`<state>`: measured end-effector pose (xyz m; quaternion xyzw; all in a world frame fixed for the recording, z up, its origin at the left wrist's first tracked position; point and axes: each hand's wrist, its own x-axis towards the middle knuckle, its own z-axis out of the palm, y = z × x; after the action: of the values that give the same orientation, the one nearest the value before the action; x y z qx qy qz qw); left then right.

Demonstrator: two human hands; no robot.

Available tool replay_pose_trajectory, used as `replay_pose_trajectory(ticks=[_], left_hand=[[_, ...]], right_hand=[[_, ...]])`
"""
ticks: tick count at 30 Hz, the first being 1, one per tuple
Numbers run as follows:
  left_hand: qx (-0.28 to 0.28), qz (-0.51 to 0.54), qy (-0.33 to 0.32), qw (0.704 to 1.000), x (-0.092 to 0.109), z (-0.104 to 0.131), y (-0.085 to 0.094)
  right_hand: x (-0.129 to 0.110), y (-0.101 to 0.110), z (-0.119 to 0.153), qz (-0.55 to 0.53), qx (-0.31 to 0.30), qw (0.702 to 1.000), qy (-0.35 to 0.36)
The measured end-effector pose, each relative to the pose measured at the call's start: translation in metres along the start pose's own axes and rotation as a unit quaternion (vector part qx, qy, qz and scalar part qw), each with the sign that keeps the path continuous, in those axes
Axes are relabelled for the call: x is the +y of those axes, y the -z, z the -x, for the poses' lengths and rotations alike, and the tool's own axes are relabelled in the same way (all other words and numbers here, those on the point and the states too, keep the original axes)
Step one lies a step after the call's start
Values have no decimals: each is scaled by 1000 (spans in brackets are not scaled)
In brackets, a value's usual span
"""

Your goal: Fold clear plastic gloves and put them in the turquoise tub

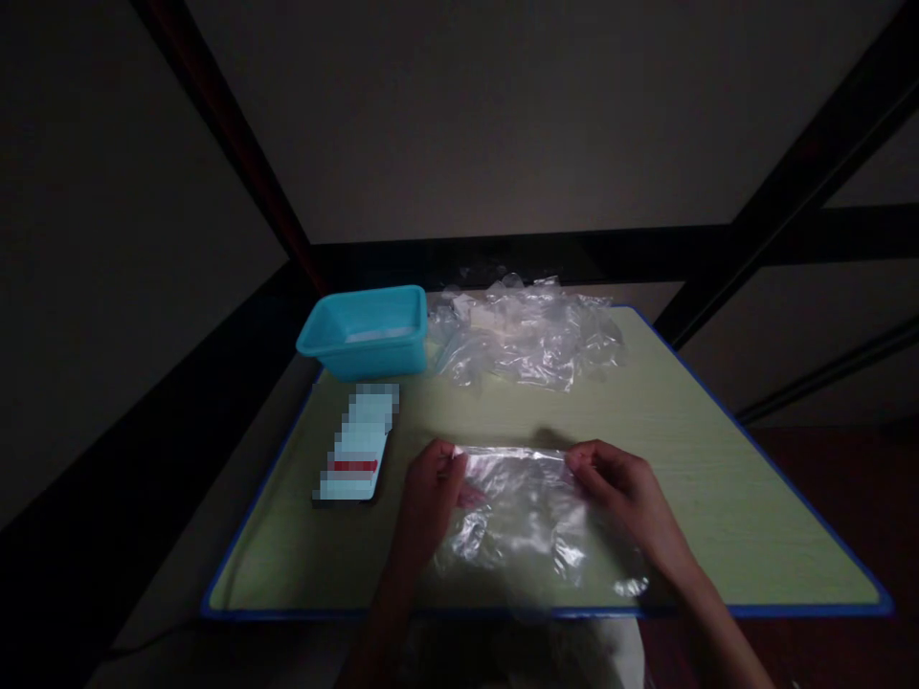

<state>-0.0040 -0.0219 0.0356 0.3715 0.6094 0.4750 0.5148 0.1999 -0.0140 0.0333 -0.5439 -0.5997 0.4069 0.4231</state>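
Clear plastic bag (531, 517), top corners pinched, left hand (429, 493), right hand (621, 488)

Dim room — pale green table (689, 450), blue edging; plain wall (503, 115), dark beams (236, 144).

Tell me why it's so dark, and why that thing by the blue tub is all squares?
Head view: dim all round, light falling mostly on the table; bright glare on the clear plastic bag pinched by the left hand and right hand; the flat object beside the tub is blurred into blocks; the edges look bent.
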Motion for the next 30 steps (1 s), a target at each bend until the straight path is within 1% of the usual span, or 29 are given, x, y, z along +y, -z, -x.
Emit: replay_pose_trajectory(ticks=[4, 8, 12, 17, 20, 25, 30], left_hand=[[13, -1, 14, 1000, -14, -7, -3], [12, 0, 13, 1000, -19, -10, -3], [3, 4, 16, 1000, -20, -13, -3], [-4, 7, 24, 1000, -19, -13, -3], [-4, 10, 24, 1000, -18, -13, -2], [-6, 14, 26, 1000, -17, -12, -2], [8, 11, 34, 999, -15, -12, -2]], right_hand=[[14, -5, -4, -2, -31, 999, -20], [21, -5, -5, -11, -45, 999, -23], [26, -4, -5, -31, -55, 998, -16], [30, 0, -7, -64, -102, 993, 11], [30, 2, -9, -71, -117, 990, 17], [27, 3, -11, -31, -123, 991, 32], [25, 2, -13, 1, -134, 991, 29]])
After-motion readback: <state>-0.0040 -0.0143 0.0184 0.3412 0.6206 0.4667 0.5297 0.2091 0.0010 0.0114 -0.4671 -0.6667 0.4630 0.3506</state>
